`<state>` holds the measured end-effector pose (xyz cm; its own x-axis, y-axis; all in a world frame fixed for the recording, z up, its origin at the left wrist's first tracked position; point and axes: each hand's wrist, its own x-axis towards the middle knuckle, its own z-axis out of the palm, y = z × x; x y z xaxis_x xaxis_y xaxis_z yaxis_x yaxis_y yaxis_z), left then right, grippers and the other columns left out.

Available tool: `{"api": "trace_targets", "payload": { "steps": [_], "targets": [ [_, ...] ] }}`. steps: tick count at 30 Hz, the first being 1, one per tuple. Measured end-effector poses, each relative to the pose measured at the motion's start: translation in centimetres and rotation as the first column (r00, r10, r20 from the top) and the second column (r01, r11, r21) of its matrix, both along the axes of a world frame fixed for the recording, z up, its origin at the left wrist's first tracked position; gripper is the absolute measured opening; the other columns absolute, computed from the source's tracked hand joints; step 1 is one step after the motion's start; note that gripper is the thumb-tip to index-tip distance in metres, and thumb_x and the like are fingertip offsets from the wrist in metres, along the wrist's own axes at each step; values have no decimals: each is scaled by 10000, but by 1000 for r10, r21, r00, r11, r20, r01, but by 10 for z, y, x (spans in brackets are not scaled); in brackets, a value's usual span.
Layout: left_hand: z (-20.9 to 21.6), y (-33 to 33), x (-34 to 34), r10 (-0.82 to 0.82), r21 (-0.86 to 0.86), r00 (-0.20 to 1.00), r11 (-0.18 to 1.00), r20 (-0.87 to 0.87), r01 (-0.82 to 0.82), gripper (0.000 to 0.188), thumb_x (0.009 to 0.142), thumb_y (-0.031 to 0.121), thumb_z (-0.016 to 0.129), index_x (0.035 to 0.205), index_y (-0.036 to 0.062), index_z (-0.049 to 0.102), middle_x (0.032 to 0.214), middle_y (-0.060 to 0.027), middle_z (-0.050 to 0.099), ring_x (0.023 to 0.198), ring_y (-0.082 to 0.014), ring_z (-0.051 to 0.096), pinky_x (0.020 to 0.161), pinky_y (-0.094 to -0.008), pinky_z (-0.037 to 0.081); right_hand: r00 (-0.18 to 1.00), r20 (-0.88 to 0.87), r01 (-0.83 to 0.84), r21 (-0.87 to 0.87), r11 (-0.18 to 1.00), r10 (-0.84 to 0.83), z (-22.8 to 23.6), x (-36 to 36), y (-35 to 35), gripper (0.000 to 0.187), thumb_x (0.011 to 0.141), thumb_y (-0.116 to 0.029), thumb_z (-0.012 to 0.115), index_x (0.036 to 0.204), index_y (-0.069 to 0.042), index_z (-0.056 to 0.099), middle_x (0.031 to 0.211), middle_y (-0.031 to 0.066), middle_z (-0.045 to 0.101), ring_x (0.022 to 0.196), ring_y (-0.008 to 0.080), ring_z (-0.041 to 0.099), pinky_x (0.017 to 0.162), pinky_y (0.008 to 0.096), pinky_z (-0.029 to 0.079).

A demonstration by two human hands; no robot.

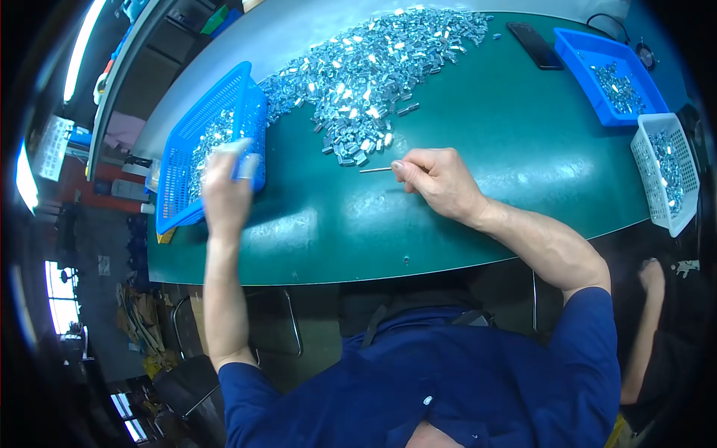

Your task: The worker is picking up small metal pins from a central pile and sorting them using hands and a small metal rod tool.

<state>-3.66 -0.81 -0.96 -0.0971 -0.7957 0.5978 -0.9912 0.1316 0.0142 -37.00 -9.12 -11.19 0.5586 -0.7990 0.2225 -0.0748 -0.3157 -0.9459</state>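
Note:
Pinched between the thumb and fingers of my right hand (437,179) is a thin metal rod (375,170), its free end pointing left above the green table mat. Just beyond it lies the near tip of a large pile of small shiny metal pieces (366,97). My left hand (226,190) is over the near right rim of a tilted blue mesh basket (175,168) on the left. Motion smears its fingers, and whitish covers seem to be on the fingertips. More small metal pieces (216,138) lie inside that basket.
At the far right stand a blue tray (579,63) and a white mesh basket (653,183), both with small metal pieces in them. A black phone (534,45) lies left of the tray. Another person's arm (648,328) shows at the lower right, beyond the table's edge.

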Motion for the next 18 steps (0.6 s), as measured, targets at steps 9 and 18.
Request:
{"api": "trace_targets", "payload": {
  "steps": [9,18],
  "targets": [
    [-91,-18,-45,62,279,983,960,-174,-11,307,873,105,798,1168,60,730,1059,-135,684,992,-337,667,840,-424,536,1000,21,4,68,998,-5,2,3,-1,310,1047,-251,625,879,-14,733,696,31,683,631,97,573,569,305,437],
    [-76,-10,-39,-237,345,972,913,11,219,325,882,-3,695,1195,80,720,1142,-122,661,1003,-325,655,818,-427,546,999,-20,-45,106,993,47,0,4,1,333,1046,-281,650,876,-6,731,697,43,683,630,92,567,567,300,434]
  ]
}}
